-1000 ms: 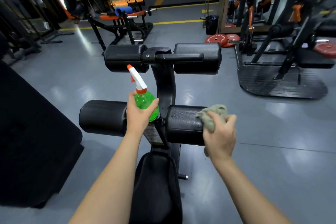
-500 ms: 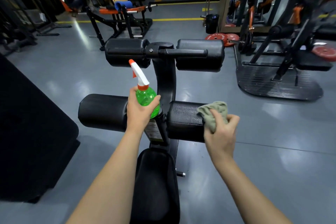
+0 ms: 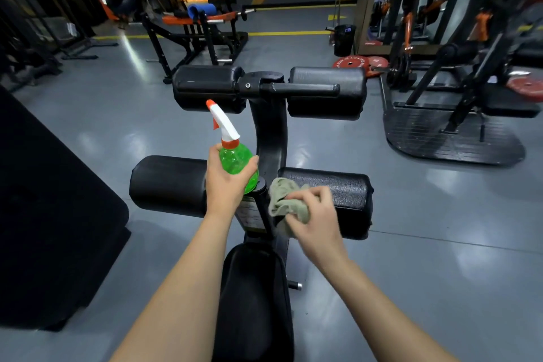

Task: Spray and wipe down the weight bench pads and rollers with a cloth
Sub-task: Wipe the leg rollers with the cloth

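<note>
Two-handed working at frame centre. Grips green spray bottle [image 3: 235, 160] upright in left hand [image 3: 226, 185], probably ready for respraying. Presses bunched cloth [image 3: 283, 200], clutched in right hand [image 3: 314, 220], against inner end of lower right roller [image 3: 346, 194].

glossy grey floor [image 3: 440, 258] | yellow floor line [image 3: 288, 33] | black racks [image 3: 458, 38]

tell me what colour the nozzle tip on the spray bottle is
Orange, on a white trigger head above the green plastic spray bottle; the head view shows it.
</note>
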Action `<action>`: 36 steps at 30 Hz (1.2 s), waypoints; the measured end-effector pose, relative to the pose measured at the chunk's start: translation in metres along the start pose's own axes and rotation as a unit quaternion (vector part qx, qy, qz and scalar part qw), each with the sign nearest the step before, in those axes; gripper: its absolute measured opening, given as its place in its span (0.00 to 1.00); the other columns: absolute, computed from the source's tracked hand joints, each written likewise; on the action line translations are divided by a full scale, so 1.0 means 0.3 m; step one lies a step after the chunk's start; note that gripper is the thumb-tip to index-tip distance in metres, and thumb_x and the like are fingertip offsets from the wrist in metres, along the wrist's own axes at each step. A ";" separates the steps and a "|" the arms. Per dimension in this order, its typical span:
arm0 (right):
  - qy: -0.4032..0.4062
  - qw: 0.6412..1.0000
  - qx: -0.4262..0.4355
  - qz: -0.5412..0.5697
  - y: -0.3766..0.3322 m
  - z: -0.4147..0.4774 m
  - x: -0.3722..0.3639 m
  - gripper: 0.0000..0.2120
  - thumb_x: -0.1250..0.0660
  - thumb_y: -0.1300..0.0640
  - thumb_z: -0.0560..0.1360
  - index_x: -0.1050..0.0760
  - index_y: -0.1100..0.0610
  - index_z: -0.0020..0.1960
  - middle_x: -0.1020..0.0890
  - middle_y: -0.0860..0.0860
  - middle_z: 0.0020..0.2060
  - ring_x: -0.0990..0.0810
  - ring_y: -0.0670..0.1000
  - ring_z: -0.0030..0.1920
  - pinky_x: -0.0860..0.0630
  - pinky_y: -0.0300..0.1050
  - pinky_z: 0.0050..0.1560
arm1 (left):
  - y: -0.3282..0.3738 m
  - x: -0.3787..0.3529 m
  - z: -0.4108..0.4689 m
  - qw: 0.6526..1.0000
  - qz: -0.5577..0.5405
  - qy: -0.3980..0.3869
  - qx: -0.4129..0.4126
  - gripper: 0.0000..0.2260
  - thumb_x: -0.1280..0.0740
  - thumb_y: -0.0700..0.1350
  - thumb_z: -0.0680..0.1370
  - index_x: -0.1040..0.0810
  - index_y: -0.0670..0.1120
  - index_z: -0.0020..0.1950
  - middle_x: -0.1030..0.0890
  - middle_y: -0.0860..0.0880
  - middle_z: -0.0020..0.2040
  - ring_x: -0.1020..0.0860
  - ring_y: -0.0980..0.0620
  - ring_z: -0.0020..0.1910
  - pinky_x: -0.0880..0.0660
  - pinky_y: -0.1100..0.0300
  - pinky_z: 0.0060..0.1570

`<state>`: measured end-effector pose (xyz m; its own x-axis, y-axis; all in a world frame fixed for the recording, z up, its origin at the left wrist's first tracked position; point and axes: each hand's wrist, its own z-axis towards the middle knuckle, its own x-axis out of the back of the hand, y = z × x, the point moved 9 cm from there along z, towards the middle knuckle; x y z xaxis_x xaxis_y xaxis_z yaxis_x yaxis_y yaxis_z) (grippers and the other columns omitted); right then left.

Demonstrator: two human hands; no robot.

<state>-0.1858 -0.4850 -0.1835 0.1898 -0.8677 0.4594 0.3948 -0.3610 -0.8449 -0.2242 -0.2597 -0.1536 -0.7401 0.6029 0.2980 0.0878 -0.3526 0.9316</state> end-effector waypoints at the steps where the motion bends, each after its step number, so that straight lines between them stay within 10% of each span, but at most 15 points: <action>1: 0.044 0.999 0.008 -0.021 0.004 0.019 0.056 0.12 0.25 0.62 0.70 0.19 0.52 0.51 0.31 0.50 0.53 0.25 0.43 0.50 0.30 0.32 0.56 | -0.001 0.001 0.002 1.000 -0.003 -0.003 -0.002 0.21 0.22 0.55 0.72 0.29 0.60 0.58 0.20 0.54 0.54 0.21 0.57 0.54 0.27 0.60 0.51; 7: 0.141 0.969 -0.079 -0.188 0.085 0.087 0.199 0.14 0.30 0.58 0.71 0.24 0.55 0.57 0.31 0.56 0.56 0.27 0.62 0.54 0.25 0.58 0.58 | 0.000 0.004 0.003 1.000 0.001 0.002 -0.008 0.21 0.22 0.54 0.72 0.31 0.64 0.56 0.22 0.58 0.53 0.22 0.62 0.53 0.25 0.62 0.52; 16: 0.011 0.956 0.154 -0.250 -0.057 -0.031 -0.105 0.08 0.25 0.57 0.68 0.20 0.53 0.46 0.28 0.54 0.52 0.28 0.59 0.48 0.25 0.53 0.46 | 0.010 -0.016 0.028 1.000 0.005 -0.005 -0.010 0.21 0.22 0.53 0.73 0.28 0.57 0.60 0.20 0.56 0.52 0.22 0.66 0.50 0.29 0.74 0.45; 23: 0.158 0.963 -0.029 -0.217 0.058 0.149 0.173 0.21 0.26 0.62 0.68 0.22 0.54 0.59 0.27 0.57 0.53 0.27 0.61 0.49 0.26 0.56 0.53 | -0.002 -0.016 0.024 1.000 0.003 -0.012 -0.006 0.20 0.22 0.55 0.72 0.31 0.67 0.54 0.22 0.60 0.52 0.23 0.69 0.51 0.25 0.63 0.51; 32: -0.110 0.968 0.105 -0.200 -0.093 -0.021 -0.264 0.15 0.32 0.63 0.72 0.26 0.55 0.59 0.30 0.55 0.55 0.28 0.58 0.50 0.23 0.57 0.48 | 0.017 -0.011 0.026 1.000 0.012 -0.008 -0.006 0.19 0.22 0.53 0.72 0.28 0.60 0.55 0.19 0.56 0.50 0.21 0.65 0.49 0.26 0.65 0.48; 36: -0.069 0.982 0.108 -0.139 -0.084 0.027 -0.164 0.21 0.32 0.68 0.69 0.24 0.55 0.61 0.30 0.54 0.55 0.28 0.57 0.53 0.22 0.52 0.51 | 0.021 -0.007 0.018 1.000 0.008 0.003 -0.012 0.19 0.22 0.52 0.72 0.29 0.63 0.53 0.20 0.57 0.50 0.21 0.65 0.49 0.27 0.67 0.48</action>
<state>-0.1979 -0.4306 -0.1827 0.1616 -0.6868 0.7087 0.6271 -0.4830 -0.6111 -0.2184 -0.2592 -0.1472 -0.7430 0.5922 0.3120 0.0843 -0.3797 0.9213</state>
